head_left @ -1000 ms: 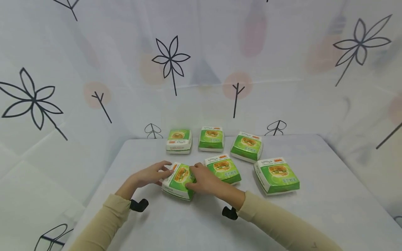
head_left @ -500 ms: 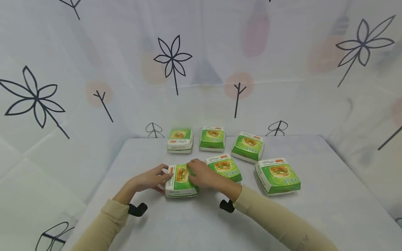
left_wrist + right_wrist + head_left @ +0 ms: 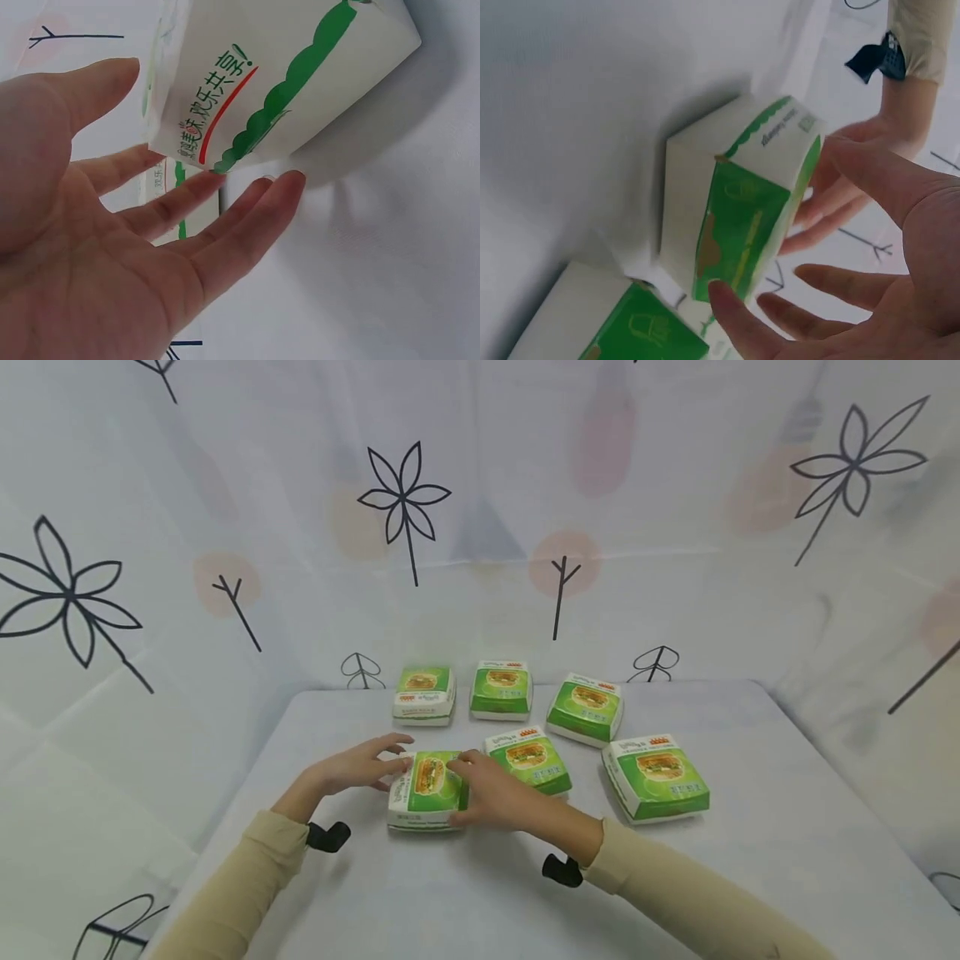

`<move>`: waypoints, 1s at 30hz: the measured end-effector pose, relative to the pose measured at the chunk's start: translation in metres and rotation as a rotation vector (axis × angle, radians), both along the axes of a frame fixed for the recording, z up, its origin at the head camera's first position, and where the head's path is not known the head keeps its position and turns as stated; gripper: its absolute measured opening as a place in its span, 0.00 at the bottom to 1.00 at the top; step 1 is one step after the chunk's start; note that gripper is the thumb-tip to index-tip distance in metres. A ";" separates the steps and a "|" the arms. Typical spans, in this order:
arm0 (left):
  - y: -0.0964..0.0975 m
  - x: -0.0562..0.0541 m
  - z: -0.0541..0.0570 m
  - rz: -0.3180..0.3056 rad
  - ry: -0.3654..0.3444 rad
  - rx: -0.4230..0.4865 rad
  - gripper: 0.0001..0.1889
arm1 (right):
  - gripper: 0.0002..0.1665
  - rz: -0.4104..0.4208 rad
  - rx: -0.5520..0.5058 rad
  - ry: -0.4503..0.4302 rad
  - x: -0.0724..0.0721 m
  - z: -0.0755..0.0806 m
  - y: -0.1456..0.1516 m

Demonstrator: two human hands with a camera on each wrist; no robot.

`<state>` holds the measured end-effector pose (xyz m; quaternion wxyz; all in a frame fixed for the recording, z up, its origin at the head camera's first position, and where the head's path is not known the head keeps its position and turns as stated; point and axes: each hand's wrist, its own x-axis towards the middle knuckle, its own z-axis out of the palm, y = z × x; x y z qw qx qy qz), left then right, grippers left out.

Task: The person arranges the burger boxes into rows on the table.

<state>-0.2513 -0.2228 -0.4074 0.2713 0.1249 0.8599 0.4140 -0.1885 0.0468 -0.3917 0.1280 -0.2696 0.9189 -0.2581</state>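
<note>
A green and white burger box (image 3: 427, 797) with a sandwich picture on its lid sits on the table between both hands. My left hand (image 3: 356, 768) is at its left side, fingers spread, thumb by the lid's edge. In the left wrist view that hand (image 3: 127, 240) is loosely opened, with fingertips close to the box's lower corner (image 3: 270, 90). On the right side, my right hand (image 3: 491, 793) reaches over the box's edge. The right wrist view shows its fingers spread around the box (image 3: 735, 217), its thumb by an upper corner.
Close to the right of that box lies a similar burger box (image 3: 528, 758). Another burger box (image 3: 656, 777) stands farther right. Behind are three more: a left box (image 3: 423, 696), a middle box (image 3: 501, 691) and a right box (image 3: 585, 708). A patterned cloth (image 3: 480, 610) hangs behind the table.
The box between the hands has turned from a slant to nearly square with the table. The fingers of both hands have since loosened and spread. The other boxes stay put.
</note>
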 end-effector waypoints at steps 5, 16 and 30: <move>0.000 -0.001 -0.003 -0.046 0.005 -0.002 0.28 | 0.36 0.046 0.003 0.020 0.001 -0.003 -0.004; -0.001 0.015 -0.002 0.031 -0.013 -0.078 0.24 | 0.28 0.036 -0.002 0.035 -0.021 -0.005 -0.007; -0.002 0.001 0.008 -0.024 -0.001 -0.130 0.34 | 0.33 -0.070 -0.054 0.061 -0.001 0.005 0.005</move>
